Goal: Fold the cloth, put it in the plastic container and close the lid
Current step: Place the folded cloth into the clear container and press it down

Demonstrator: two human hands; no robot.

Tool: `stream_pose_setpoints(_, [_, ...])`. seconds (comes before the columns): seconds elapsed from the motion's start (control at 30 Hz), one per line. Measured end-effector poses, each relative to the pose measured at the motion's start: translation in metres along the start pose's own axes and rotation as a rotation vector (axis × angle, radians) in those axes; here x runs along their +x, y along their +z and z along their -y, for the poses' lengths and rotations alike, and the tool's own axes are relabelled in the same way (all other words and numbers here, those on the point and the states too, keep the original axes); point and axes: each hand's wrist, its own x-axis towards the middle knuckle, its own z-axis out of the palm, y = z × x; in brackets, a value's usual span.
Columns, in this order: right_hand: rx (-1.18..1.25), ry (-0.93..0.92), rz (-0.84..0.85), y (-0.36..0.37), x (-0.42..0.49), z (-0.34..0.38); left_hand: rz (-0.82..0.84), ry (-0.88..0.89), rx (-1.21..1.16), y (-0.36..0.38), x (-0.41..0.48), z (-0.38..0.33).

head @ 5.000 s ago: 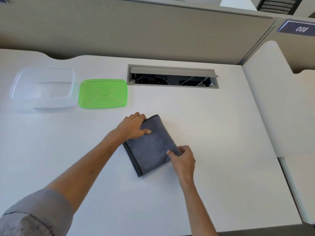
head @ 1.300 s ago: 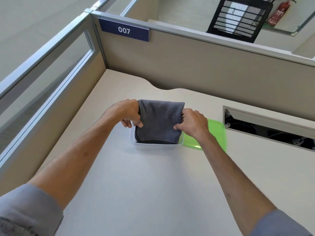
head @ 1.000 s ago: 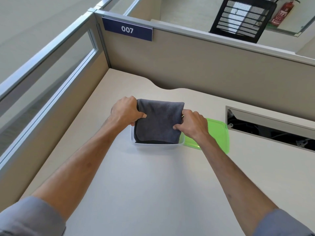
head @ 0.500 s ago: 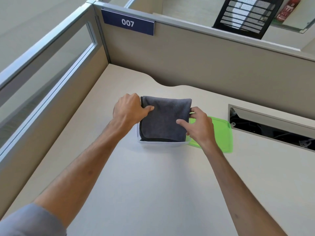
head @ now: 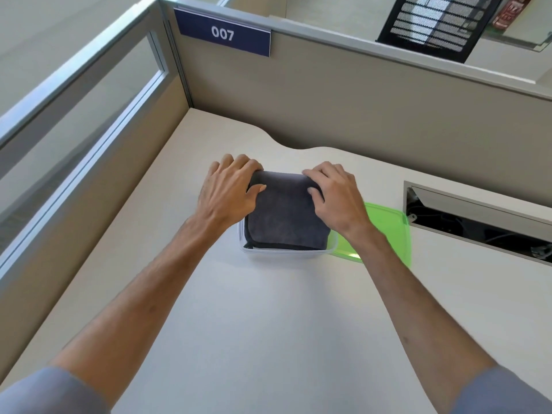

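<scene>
The folded grey cloth [head: 285,216] lies inside the clear plastic container [head: 286,253] on the desk. My left hand [head: 228,194] rests on the cloth's left edge, fingers curled over the far left corner and thumb on top. My right hand [head: 334,195] covers its right edge, fingers bent over the far right corner. Both hands press down on the cloth. The green lid [head: 385,231] lies flat on the desk just right of the container, partly hidden by my right wrist.
An open cable tray [head: 478,222] is sunk into the desk at the right. Beige partition walls [head: 358,94] close the desk at the back and left, with a blue "007" sign [head: 222,34] on top.
The cloth was carried from the desk middle into the container. In the last second both hands slid from the cloth's sides to its far corners and pressed it lower.
</scene>
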Motion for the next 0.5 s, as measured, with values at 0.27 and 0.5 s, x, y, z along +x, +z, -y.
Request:
stream_pose_setpoints(0.27, [-0.327, -0.274, -0.042, 0.024, -0.011, -0.001, 0.143, 0.041, 0.092, 0.014, -0.027, -0.002])
stream_pose_setpoints(0.5, [-0.37, -0.241, -0.019, 0.034, -0.017, -0.006, 0.156, -0.03, 0.2, 0.028, -0.028, -0.007])
